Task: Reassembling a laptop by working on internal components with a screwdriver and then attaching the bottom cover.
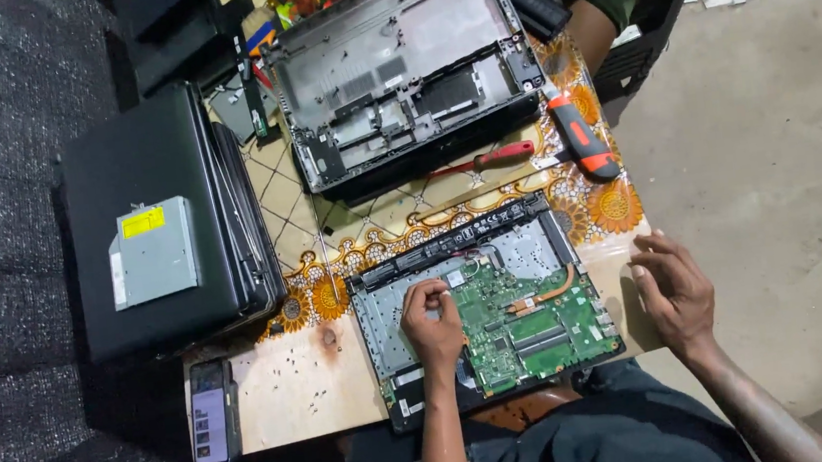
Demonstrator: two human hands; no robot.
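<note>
Left hand (431, 311): your grip is pinching narrowly on something too small to tell, over the green motherboard (526, 325) | opened laptop (483, 304) is lying at the desk's (295, 383) near edge | right hand (676, 286): is resting open-fingered on the right edge, bracing you.

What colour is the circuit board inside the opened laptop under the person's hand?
Green, with a copper-coloured strip across it; the circuit board shows clearly in the head view.

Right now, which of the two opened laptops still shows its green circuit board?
The near laptop, under the left hand: its green board is exposed. The far laptop shell is grey and bare.
</note>
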